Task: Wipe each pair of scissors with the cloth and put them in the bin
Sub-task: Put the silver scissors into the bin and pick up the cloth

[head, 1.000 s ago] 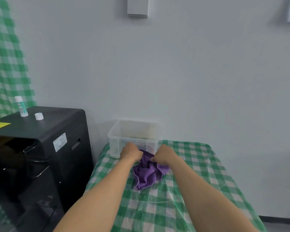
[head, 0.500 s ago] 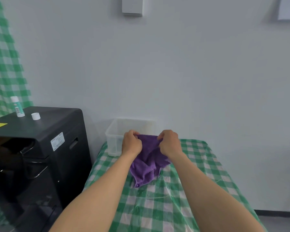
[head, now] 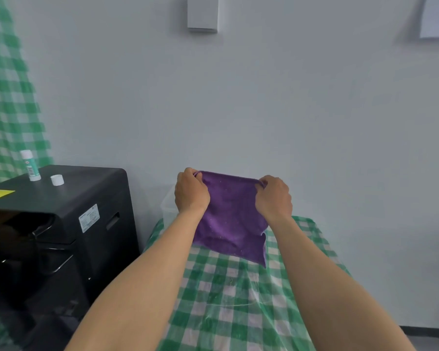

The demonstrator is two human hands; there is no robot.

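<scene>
The left grip (head: 192, 192) and right grip (head: 273, 196) each pinch a top corner of the cloth (head: 232, 219); soft, light and limp, it likely handles best held at corners.

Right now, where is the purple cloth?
Centre of the head view: the cloth is held up over the checked table, its top corners pinched by the left hand and right hand, hiding most of the clear bin behind it.

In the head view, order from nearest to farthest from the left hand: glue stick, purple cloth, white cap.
1. Purple cloth: gripped by the left hand.
2. White cap: left, on the black machine.
3. Glue stick: farther left, beyond the cap.
</scene>
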